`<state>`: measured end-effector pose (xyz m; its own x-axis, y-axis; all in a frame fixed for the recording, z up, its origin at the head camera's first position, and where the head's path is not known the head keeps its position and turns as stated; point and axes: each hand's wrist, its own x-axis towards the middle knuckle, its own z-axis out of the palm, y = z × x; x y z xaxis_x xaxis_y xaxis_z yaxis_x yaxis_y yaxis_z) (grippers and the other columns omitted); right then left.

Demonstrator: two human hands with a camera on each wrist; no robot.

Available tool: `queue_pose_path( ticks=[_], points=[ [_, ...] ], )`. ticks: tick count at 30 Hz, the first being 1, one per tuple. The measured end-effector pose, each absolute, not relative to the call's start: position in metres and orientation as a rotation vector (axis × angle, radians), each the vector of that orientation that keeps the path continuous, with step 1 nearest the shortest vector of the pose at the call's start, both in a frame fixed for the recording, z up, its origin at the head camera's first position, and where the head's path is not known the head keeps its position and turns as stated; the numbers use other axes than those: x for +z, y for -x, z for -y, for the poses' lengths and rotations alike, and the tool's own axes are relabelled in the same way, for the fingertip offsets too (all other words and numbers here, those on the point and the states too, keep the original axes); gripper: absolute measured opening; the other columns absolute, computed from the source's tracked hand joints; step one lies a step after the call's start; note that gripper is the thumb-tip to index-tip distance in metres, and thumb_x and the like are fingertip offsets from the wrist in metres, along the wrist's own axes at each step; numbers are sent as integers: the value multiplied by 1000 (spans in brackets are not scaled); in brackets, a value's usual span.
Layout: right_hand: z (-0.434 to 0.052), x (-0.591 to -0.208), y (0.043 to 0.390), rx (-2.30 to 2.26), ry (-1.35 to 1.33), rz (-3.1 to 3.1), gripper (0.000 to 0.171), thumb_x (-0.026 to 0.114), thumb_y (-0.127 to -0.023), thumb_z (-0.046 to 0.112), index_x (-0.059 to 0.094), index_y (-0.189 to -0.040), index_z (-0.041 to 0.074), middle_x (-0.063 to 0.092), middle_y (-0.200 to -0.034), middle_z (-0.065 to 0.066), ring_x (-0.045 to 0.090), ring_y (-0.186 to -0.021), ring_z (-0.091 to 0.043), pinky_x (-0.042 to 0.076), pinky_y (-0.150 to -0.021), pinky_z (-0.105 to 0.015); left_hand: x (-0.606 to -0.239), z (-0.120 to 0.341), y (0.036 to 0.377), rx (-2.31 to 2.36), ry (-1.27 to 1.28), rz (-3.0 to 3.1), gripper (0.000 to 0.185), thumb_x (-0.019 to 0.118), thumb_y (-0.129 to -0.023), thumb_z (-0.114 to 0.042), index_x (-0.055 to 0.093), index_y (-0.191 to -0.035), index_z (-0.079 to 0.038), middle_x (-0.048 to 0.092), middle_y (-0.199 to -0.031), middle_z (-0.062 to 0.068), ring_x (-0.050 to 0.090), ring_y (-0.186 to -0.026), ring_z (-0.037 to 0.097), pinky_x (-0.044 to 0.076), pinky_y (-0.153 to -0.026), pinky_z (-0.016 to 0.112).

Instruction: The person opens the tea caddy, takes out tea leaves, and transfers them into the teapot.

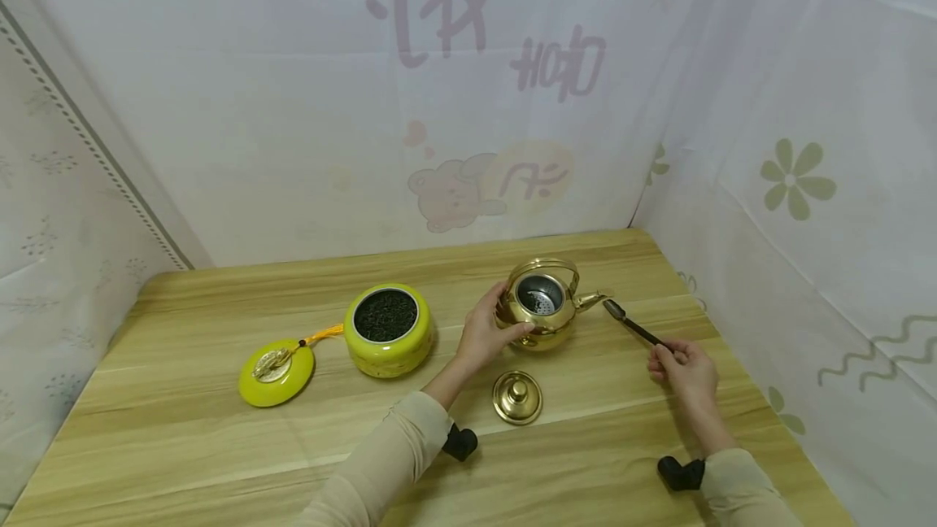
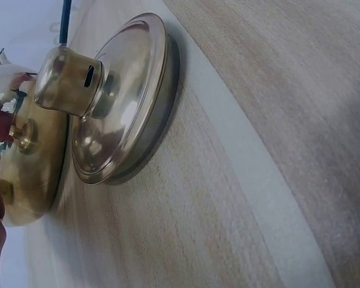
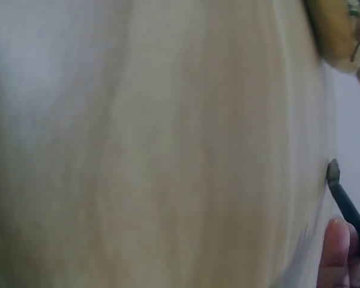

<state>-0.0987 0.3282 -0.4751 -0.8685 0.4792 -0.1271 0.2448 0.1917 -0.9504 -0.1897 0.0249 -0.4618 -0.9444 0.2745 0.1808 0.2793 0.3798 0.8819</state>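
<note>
A gold teapot (image 1: 551, 334) stands uncovered on the table, a perforated strainer visible through its opening. My left hand (image 1: 489, 332) grips the pot's left side, thumb across the front. My right hand (image 1: 686, 371) pinches the handle of a slim dark tea scoop (image 1: 638, 329), whose tip is close by the spout in the head view. In the right wrist view, the scoop (image 3: 346, 207) shows beyond my fingertips (image 3: 335, 246). The teapot's gold lid (image 1: 517, 398) lies knob up in front of the pot; the left wrist view shows this lid (image 2: 123, 105) large.
Left of the teapot stands a yellow jar (image 1: 390, 356) filled with dark loose tea leaves (image 1: 385, 315). Its yellow lid (image 1: 294, 385), with an orange tassel (image 1: 325, 335), lies further left. Printed cloth walls (image 1: 293, 145) rise behind and beside the wooden table (image 1: 220, 454).
</note>
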Motion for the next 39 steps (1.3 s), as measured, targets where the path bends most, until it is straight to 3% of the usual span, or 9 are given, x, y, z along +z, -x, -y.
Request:
queue_pose_path(
  ticks=[5, 11, 21, 26, 30, 35, 39],
  points=[
    [-331, -480, 96, 1311, 600, 2649, 27, 60, -91, 12, 57, -106, -10, 66, -78, -8, 58, -61, -7, 52, -54, -21, -462, -25, 189, -1684, 520, 2603, 81, 79, -76, -26, 38, -143, -7, 41, -146, 11, 36, -136, 25, 29, -113, 37],
    [-330, -482, 96, 1003, 475, 2857, 25, 63, -88, 15, 61, -98, -7, 64, -83, -16, 57, -71, -21, 43, -60, -28, -462, -25, 188, -1681, 522, 2599, 81, 79, -76, -27, 38, -143, -6, 42, -145, 11, 37, -135, 25, 29, -113, 37],
    [-329, -480, 97, 999, 439, 2916, 26, 65, -86, 15, 59, -98, -7, 64, -85, -16, 60, -74, -26, 44, -59, -29, -463, -25, 188, -1671, 516, 2608, 82, 79, -76, -28, 37, -143, -7, 41, -146, 11, 36, -136, 25, 28, -113, 38],
    [-328, -479, 94, 1011, 431, 2912, 34, 65, -88, 19, 57, -106, -9, 60, -88, -18, 57, -78, -27, 44, -62, -30, -463, -26, 188, -1673, 516, 2613, 82, 79, -76, -27, 37, -144, -8, 40, -146, 10, 36, -136, 25, 28, -113, 38],
    [-317, -476, 92, 1027, 385, 2801, 35, 65, -89, 16, 57, -110, -10, 58, -88, -17, 54, -75, -21, 44, -61, -25, -463, -25, 188, -1674, 523, 2615, 81, 79, -77, -28, 37, -143, -8, 40, -146, 11, 36, -136, 26, 28, -113, 39],
    [-289, -469, 96, 1161, 202, 2668, 24, 67, -87, 8, 61, -103, -7, 57, -80, -11, 48, -65, -3, 44, -55, -17, -461, -24, 188, -1680, 528, 2604, 81, 79, -77, -27, 37, -143, -8, 41, -146, 11, 36, -136, 27, 28, -113, 39],
    [-261, -468, 98, 1304, 46, 2650, 20, 70, -83, 5, 63, -99, -5, 57, -77, -7, 47, -64, 0, 45, -55, -16, -461, -24, 189, -1676, 527, 2607, 81, 79, -77, -28, 37, -143, -8, 41, -146, 11, 36, -136, 26, 28, -113, 38]
  ],
)
